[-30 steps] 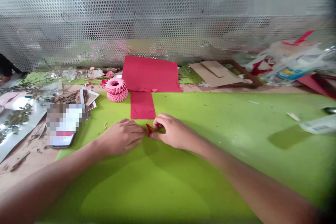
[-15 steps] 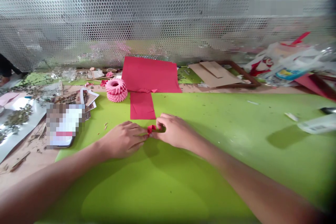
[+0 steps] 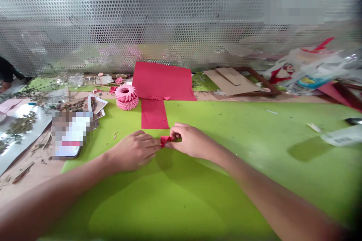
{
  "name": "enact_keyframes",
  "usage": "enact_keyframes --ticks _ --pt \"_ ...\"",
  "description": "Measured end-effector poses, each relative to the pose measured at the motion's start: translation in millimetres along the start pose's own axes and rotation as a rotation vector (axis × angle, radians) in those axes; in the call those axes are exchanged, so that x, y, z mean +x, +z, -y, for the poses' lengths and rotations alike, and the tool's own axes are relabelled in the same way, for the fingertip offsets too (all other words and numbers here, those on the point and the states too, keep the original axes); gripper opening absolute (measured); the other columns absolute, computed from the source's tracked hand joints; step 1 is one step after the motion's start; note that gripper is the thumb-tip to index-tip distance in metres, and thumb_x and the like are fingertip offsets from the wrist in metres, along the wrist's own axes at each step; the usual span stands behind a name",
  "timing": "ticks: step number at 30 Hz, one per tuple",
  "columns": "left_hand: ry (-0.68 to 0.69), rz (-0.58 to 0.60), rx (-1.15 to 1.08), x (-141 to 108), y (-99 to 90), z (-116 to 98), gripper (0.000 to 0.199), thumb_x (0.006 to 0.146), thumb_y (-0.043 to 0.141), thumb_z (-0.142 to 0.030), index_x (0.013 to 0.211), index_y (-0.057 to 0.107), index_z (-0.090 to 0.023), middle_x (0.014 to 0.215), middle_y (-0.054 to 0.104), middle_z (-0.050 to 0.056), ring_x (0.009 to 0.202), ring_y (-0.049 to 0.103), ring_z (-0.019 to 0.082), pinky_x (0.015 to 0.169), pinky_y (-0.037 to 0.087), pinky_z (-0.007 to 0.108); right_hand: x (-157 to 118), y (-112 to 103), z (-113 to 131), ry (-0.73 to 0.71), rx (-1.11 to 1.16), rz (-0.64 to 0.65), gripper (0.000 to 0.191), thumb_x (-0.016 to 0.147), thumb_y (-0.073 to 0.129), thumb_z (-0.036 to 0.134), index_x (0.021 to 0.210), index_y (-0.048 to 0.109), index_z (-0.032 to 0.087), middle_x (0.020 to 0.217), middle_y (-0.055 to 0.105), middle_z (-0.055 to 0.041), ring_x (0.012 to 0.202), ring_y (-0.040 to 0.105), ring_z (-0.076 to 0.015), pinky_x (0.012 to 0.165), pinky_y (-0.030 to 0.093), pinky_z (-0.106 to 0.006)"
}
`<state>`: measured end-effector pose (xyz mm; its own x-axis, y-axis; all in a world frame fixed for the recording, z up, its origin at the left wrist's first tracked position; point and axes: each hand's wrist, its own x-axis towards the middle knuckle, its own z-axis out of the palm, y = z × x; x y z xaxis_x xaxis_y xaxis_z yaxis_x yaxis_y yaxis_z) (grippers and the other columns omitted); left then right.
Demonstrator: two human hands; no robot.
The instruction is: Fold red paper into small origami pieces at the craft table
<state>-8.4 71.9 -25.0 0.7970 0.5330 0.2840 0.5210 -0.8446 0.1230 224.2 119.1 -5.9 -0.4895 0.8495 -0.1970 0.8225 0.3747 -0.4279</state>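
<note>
Between my two hands is a small folded piece of red paper (image 3: 165,141), just above the green mat (image 3: 198,199). The fingertips of my left hand (image 3: 137,149) grip its left side, with the fingers pressed together. My right hand (image 3: 189,140) pinches its right side between thumb and forefinger. Just beyond them lies a red paper strip (image 3: 154,116), and behind it a large red sheet (image 3: 164,81) with small folded red pieces along its front edge. A ring-shaped stack of pink folded paper (image 3: 126,98) stands left of the strip.
A phone (image 3: 72,135), photos and dried plants (image 3: 21,124) lie at the left. Brown cardboard (image 3: 232,81) and a frame sit at the back. Plastic bags (image 3: 308,71) are at the back right, with a white packet (image 3: 339,137) nearer. Perforated metal (image 3: 169,15) rises behind.
The small red paper now shows a wider face between my fingertips. My right hand has shifted slightly to the right, and the whole view has moved a little.
</note>
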Motion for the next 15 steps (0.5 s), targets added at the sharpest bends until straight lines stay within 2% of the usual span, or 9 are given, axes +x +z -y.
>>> enact_keyframes --ticks 4,7,10,13,15 --pt "-0.005 0.007 -0.008 0.0 -0.8 0.3 0.028 0.100 0.044 -0.024 0.120 0.062 -0.016 0.121 0.070 0.007 0.108 0.066 0.020 0.097 0.050 0.039 0.5 -2.6 -1.9 0.007 0.025 0.016 0.036 0.080 0.064 0.057 0.075 0.059 0.021 0.082 0.062 -0.0030 0.065 0.052 -0.0164 0.055 0.033 -0.028" --pt "0.005 0.023 0.010 0.4 -1.1 0.8 0.029 0.101 0.042 -0.025 0.122 0.061 -0.017 0.123 0.070 0.007 0.109 0.065 0.021 0.097 0.050 0.039 -0.2 -13.6 -3.4 0.012 0.053 0.096 0.031 0.079 0.066 0.053 0.080 0.063 0.022 0.082 0.064 -0.0033 0.066 0.054 -0.0169 0.056 0.035 -0.028" --pt "0.017 0.041 0.051 1.2 -0.8 1.0 0.030 0.102 0.040 -0.024 0.122 0.061 -0.017 0.123 0.069 0.008 0.110 0.065 0.021 0.095 0.050 0.039 -1.5 -24.2 -3.9 -0.004 0.118 0.168 0.029 0.084 0.061 0.049 0.091 0.066 0.021 0.087 0.068 -0.0051 0.072 0.059 -0.0186 0.061 0.041 -0.029" --pt "0.034 0.060 0.075 1.8 -0.3 0.8 0.030 0.102 0.039 -0.024 0.123 0.060 -0.016 0.122 0.069 0.009 0.112 0.063 0.021 0.096 0.049 0.040 -2.3 -22.0 -1.5 -0.044 0.172 0.089 0.036 0.088 0.055 0.053 0.098 0.067 0.020 0.095 0.070 -0.0075 0.078 0.062 -0.0198 0.065 0.043 -0.030" --pt "0.027 0.063 0.082 1.6 -0.1 0.3 0.030 0.101 0.040 -0.025 0.122 0.060 -0.016 0.122 0.069 0.010 0.113 0.063 0.022 0.097 0.049 0.040 -2.1 -13.7 1.2 -0.050 0.174 0.031 0.035 0.087 0.056 0.052 0.093 0.067 0.020 0.089 0.071 -0.0072 0.072 0.062 -0.0186 0.060 0.041 -0.029"
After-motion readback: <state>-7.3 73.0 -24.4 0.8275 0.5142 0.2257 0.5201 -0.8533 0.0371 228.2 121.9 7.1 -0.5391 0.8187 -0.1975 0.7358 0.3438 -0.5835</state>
